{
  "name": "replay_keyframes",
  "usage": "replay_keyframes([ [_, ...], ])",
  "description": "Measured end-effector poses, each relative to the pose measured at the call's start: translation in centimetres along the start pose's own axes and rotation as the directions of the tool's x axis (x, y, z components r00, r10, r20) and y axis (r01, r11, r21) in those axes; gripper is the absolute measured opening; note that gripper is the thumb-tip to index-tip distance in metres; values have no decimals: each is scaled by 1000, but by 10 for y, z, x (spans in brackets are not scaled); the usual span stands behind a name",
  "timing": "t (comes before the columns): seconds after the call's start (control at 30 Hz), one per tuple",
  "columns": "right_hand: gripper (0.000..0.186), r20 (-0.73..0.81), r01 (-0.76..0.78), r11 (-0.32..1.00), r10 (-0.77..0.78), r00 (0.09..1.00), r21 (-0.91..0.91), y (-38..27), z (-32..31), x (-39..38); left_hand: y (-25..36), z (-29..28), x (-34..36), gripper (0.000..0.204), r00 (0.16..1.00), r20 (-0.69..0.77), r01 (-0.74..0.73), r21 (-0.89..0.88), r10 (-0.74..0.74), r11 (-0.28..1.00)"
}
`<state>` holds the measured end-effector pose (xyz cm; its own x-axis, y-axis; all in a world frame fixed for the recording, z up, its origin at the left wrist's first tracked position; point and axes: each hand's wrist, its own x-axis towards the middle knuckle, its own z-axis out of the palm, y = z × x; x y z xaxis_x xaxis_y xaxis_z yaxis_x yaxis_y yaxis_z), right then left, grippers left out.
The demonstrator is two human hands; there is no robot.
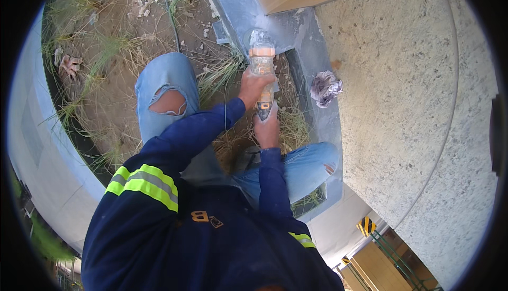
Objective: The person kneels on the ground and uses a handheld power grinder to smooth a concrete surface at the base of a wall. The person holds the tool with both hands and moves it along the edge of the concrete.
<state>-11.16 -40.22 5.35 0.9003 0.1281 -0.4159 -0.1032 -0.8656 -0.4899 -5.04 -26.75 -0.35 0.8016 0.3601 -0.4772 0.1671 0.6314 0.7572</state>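
Both hands, the left hand [255,86] and the right hand [267,128], are clamping a dusty angle grinder [262,63], pressing its disc at twelve o'clock into the grey metal channel [309,52]; steadiness seems needed next.

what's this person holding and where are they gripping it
Both hands hold an orange power tool, probably an angle grinder: the left hand wraps its body, the right hand grips its rear end.

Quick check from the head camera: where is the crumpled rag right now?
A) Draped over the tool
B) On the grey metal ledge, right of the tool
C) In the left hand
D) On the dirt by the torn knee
B: the rag lies on the grey metal ledge, apart from the tool that the left hand and right hand grip.
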Motion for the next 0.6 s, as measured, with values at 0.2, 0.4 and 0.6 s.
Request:
replay_keyframes([
  [0.2, 78, -8, -3, 999, 4, 1000, 43, -1, 3, 13, -1, 9, 3, 47, 1000, -15, 8, 33, -7, 999],
  [0.4, 79, -31, 1, 999, 1, 1000, 54, -9, 2, 23, 14, 7, 16, 40, 994, 75, 85, -58, -81, 995],
  [0.6, 78, -6, 19, 1000, -19, 1000, 12, 7, 0, 7, 8, 11, 1, 32, 998, -32, -46, 71, 49, 996],
])
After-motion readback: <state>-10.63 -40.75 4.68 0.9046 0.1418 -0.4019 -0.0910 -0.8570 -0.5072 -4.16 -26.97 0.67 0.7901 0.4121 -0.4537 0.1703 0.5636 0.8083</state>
